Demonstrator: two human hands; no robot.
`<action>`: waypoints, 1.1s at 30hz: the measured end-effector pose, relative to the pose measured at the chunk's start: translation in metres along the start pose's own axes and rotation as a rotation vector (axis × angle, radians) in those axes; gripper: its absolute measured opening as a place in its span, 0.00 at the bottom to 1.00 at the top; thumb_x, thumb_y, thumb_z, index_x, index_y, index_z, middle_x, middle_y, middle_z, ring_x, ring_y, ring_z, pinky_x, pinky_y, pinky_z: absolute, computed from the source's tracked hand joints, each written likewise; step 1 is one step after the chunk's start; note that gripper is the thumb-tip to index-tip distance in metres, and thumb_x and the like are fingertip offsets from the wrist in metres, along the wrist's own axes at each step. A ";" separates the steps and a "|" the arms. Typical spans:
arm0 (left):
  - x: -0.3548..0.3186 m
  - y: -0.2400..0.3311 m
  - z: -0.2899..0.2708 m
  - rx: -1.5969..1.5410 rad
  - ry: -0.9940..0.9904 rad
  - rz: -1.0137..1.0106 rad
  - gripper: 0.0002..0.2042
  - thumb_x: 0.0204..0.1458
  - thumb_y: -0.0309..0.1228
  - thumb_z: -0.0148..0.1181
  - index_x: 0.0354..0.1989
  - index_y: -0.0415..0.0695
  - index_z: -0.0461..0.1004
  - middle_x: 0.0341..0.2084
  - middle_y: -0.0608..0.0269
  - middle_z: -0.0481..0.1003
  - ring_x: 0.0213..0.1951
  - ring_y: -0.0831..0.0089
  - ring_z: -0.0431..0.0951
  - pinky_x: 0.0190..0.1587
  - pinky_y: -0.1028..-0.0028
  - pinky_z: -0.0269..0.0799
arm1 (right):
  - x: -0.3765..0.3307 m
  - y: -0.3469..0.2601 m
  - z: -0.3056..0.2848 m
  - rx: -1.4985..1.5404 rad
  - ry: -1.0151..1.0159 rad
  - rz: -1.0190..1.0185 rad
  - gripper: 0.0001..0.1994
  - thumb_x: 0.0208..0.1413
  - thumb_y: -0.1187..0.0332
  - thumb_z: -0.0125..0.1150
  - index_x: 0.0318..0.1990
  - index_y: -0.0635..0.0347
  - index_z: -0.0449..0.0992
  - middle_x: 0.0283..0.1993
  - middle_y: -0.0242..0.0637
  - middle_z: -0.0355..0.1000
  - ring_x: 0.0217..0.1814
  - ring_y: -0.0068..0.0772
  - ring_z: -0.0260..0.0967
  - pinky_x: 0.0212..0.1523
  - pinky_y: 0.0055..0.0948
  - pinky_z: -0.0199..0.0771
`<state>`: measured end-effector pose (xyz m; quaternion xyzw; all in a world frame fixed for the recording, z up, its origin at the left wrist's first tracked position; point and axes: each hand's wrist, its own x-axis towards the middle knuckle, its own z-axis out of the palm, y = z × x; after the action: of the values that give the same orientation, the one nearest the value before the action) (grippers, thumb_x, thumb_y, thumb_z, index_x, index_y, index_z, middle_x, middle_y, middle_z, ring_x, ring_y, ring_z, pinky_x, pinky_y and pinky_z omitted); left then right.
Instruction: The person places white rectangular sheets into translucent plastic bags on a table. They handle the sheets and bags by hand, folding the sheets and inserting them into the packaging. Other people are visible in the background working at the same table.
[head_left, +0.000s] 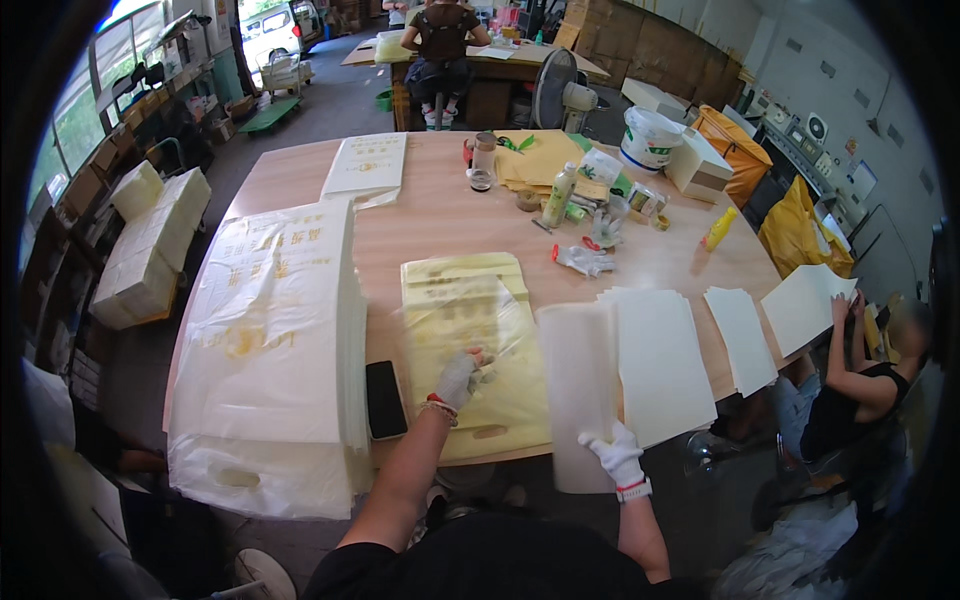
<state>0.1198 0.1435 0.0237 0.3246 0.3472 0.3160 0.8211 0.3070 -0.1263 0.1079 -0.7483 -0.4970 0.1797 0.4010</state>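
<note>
My left hand [460,380], in a white glove with bare fingertips, is over a pile of pale yellow plastic bags [515,375] with cut-out handles. Its fingers are curled and pinch the thin film of the top bag; motion blurs the spot a little. In my right hand [616,456], also gloved, is the near edge of a white sheet [580,400], which looks like stiff paper or thin board. That sheet slants over the table edge, between the bags and a stack of white sheets [662,370].
A tall stack of printed, filmed bags [265,350] fills the left side, beside a black phone [384,400]. Farther back are a bottle [559,195], a jar [482,162], loose gloves [585,261] and a white bucket [650,138]. At right, a person [865,380] handles another sheet.
</note>
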 end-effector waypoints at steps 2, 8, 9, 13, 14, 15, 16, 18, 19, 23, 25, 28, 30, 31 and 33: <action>0.008 0.000 0.025 0.008 -0.020 -0.014 0.13 0.53 0.30 0.48 0.46 0.39 0.67 0.28 0.65 0.71 0.18 0.79 0.65 0.32 0.72 0.72 | -0.014 0.002 -0.009 -0.394 -0.035 -0.172 0.17 0.43 0.62 0.62 0.43 0.52 0.73 0.33 0.42 0.71 0.33 0.43 0.70 0.33 0.36 0.71; -0.108 -0.015 0.173 1.292 -0.587 0.852 0.18 0.43 0.28 0.54 0.46 0.48 0.68 0.26 0.58 0.70 0.31 0.62 0.72 0.34 0.67 0.69 | 0.010 0.028 0.033 -0.201 -0.378 0.027 0.17 0.51 0.58 0.49 0.47 0.51 0.67 0.40 0.41 0.69 0.40 0.40 0.69 0.41 0.39 0.68; -0.117 -0.027 0.178 1.350 -0.617 0.798 0.17 0.44 0.28 0.53 0.46 0.47 0.68 0.27 0.52 0.70 0.31 0.57 0.72 0.34 0.65 0.69 | 0.015 0.069 0.045 0.018 -0.331 -0.019 0.18 0.53 0.59 0.46 0.50 0.54 0.64 0.45 0.42 0.67 0.45 0.40 0.67 0.45 0.39 0.67; -0.069 -0.033 0.103 1.008 -0.347 0.573 0.19 0.46 0.31 0.56 0.48 0.43 0.65 0.29 0.52 0.71 0.32 0.56 0.73 0.39 0.64 0.70 | 0.070 -0.029 0.035 -0.371 -0.254 0.362 0.23 0.55 0.62 0.44 0.57 0.60 0.57 0.57 0.48 0.58 0.58 0.45 0.59 0.54 0.41 0.62; -0.068 -0.026 0.094 1.155 -0.264 0.542 0.18 0.47 0.31 0.56 0.48 0.43 0.65 0.28 0.54 0.71 0.32 0.57 0.73 0.42 0.64 0.69 | 0.074 -0.021 0.042 -0.399 -0.012 0.230 0.22 0.55 0.63 0.45 0.57 0.59 0.57 0.55 0.49 0.60 0.56 0.47 0.60 0.52 0.42 0.62; -0.067 -0.022 0.088 1.298 -0.172 0.507 0.18 0.47 0.31 0.55 0.47 0.44 0.65 0.27 0.56 0.71 0.33 0.57 0.73 0.45 0.64 0.69 | 0.080 0.000 0.057 -0.421 0.226 0.094 0.22 0.54 0.64 0.45 0.57 0.58 0.58 0.54 0.50 0.62 0.55 0.49 0.61 0.51 0.43 0.63; -0.065 -0.033 0.069 1.396 -0.296 0.679 0.17 0.47 0.31 0.55 0.47 0.44 0.65 0.28 0.57 0.70 0.34 0.58 0.73 0.47 0.64 0.67 | 0.087 0.016 0.077 -0.419 0.445 -0.044 0.22 0.53 0.65 0.46 0.57 0.57 0.58 0.52 0.51 0.63 0.53 0.51 0.63 0.50 0.44 0.64; -0.056 -0.057 0.031 1.567 -0.572 1.027 0.16 0.48 0.30 0.55 0.47 0.45 0.66 0.29 0.59 0.70 0.36 0.60 0.73 0.53 0.63 0.63 | 0.112 0.025 0.091 -0.435 0.086 0.231 0.22 0.52 0.63 0.47 0.56 0.52 0.58 0.47 0.50 0.67 0.48 0.53 0.66 0.46 0.46 0.66; -0.052 -0.046 0.029 1.675 -0.354 1.204 0.16 0.48 0.30 0.55 0.46 0.45 0.66 0.30 0.59 0.70 0.36 0.61 0.72 0.55 0.63 0.61 | 0.131 0.036 0.091 -0.444 -0.077 0.367 0.22 0.52 0.62 0.47 0.56 0.50 0.58 0.45 0.50 0.69 0.46 0.54 0.67 0.44 0.47 0.66; -0.027 -0.019 -0.021 1.678 0.464 1.122 0.14 0.47 0.28 0.54 0.44 0.43 0.67 0.28 0.59 0.68 0.33 0.66 0.71 0.47 0.67 0.65 | 0.142 0.049 0.077 -0.652 -0.225 0.349 0.28 0.52 0.67 0.43 0.62 0.50 0.48 0.39 0.48 0.72 0.40 0.48 0.71 0.37 0.49 0.68; -0.011 -0.036 -0.045 1.060 0.434 0.693 0.13 0.47 0.26 0.53 0.43 0.42 0.67 0.27 0.60 0.67 0.32 0.68 0.70 0.40 0.70 0.68 | 0.127 0.021 0.067 -0.674 -0.345 0.373 0.34 0.51 0.68 0.43 0.65 0.53 0.38 0.38 0.49 0.71 0.38 0.48 0.71 0.35 0.49 0.68; -0.039 -0.030 -0.039 0.793 0.216 0.442 0.10 0.51 0.26 0.45 0.42 0.41 0.64 0.26 0.61 0.66 0.29 0.70 0.68 0.33 0.71 0.66 | 0.092 0.043 0.065 -0.608 -0.395 0.282 0.38 0.51 0.67 0.43 0.65 0.52 0.28 0.36 0.54 0.71 0.36 0.53 0.71 0.34 0.50 0.67; -0.071 -0.026 -0.031 0.895 0.243 0.450 0.09 0.51 0.28 0.45 0.39 0.40 0.64 0.25 0.59 0.66 0.28 0.66 0.69 0.31 0.67 0.66 | 0.061 0.027 0.056 -0.565 -0.480 0.289 0.39 0.51 0.66 0.44 0.65 0.52 0.27 0.36 0.54 0.71 0.34 0.53 0.70 0.33 0.50 0.67; -0.086 -0.037 -0.037 0.957 0.268 0.526 0.08 0.51 0.28 0.45 0.38 0.40 0.64 0.25 0.58 0.66 0.28 0.64 0.69 0.30 0.66 0.66 | 0.048 0.022 0.054 -0.541 -0.522 0.292 0.39 0.51 0.65 0.44 0.65 0.52 0.26 0.36 0.54 0.71 0.34 0.54 0.70 0.33 0.51 0.67; -0.122 -0.054 -0.046 1.129 0.285 0.552 0.06 0.51 0.28 0.46 0.36 0.40 0.63 0.25 0.54 0.67 0.27 0.58 0.70 0.29 0.64 0.66 | 0.009 0.034 0.057 -0.453 -0.437 0.276 0.32 0.51 0.65 0.44 0.63 0.53 0.41 0.33 0.52 0.72 0.32 0.53 0.70 0.30 0.50 0.67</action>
<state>0.0320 0.0356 0.0023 0.7388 0.4697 0.3243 0.3583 0.2931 -0.1009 0.0470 -0.8222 -0.4927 0.2735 0.0806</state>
